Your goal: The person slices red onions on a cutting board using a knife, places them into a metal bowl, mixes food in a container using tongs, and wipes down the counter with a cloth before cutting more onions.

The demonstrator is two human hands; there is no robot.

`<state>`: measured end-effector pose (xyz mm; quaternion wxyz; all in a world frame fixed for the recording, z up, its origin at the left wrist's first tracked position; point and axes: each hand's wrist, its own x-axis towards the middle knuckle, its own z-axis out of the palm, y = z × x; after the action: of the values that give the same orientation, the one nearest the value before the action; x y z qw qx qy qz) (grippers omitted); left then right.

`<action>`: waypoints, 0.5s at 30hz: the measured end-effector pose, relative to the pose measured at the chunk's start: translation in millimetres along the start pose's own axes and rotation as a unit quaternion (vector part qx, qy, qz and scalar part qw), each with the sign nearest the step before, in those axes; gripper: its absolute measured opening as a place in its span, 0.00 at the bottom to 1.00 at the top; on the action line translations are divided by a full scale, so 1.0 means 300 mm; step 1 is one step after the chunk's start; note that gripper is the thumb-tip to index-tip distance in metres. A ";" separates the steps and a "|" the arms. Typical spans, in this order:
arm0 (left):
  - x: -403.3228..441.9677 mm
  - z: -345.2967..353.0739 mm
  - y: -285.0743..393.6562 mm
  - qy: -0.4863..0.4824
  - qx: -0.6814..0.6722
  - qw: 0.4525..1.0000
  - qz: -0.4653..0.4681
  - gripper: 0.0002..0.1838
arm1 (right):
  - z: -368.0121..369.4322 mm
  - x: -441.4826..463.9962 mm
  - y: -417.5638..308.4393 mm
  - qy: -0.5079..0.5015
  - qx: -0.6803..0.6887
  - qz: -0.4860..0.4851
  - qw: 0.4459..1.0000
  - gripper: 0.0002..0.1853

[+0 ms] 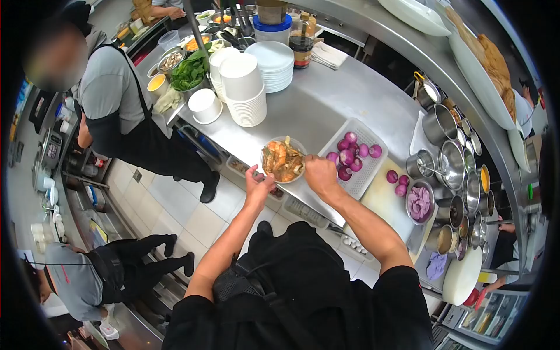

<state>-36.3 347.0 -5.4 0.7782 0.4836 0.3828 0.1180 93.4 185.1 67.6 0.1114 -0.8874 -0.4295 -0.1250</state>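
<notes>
Left hand (260, 184) grips one bowl (298, 144); right hand (321, 174) closed (on what, I cannot tell).

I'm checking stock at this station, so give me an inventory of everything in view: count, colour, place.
Counter: one, silver, centre
Basket: one, whitish, on the counter
Board: one, whitish, right of the basket
Whole onions: about twelve, purple, in basket and on board
Cut onions: many pieces, pale purple, in a metal bowl
Food bowl: one, pale, orange-brown contents, by the counter's edge
Tubs: several stacks, white, back left
Plates: one stack, pale, beside the tubs
Bottle: one, dark, beside the plates
Leaves: one pile, green, left of tubs
Pots: several, silver, far right
Other people: several, grey and black clothes, left and edges
Left hand: one, bare, against the food bowl
Right hand: one, bare, closed, beside food bowl
</notes>
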 end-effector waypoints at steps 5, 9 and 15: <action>0.005 -0.004 -0.009 -0.002 -0.005 1.000 0.004 0.42 | -0.044 -0.039 0.021 0.027 0.008 -0.010 1.000 0.04; 0.001 -0.015 -0.019 -0.011 -0.012 1.000 0.005 0.42 | -0.101 -0.052 0.020 0.029 0.012 -0.011 0.999 0.03; -0.001 -0.017 -0.011 -0.015 0.003 1.000 -0.001 0.41 | -0.165 -0.050 0.004 0.055 0.027 -0.012 0.998 0.04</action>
<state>-41.0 348.6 -9.2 0.7826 0.4875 0.3717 0.1085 78.9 158.2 109.5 0.1571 -0.8705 -0.4368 -0.1637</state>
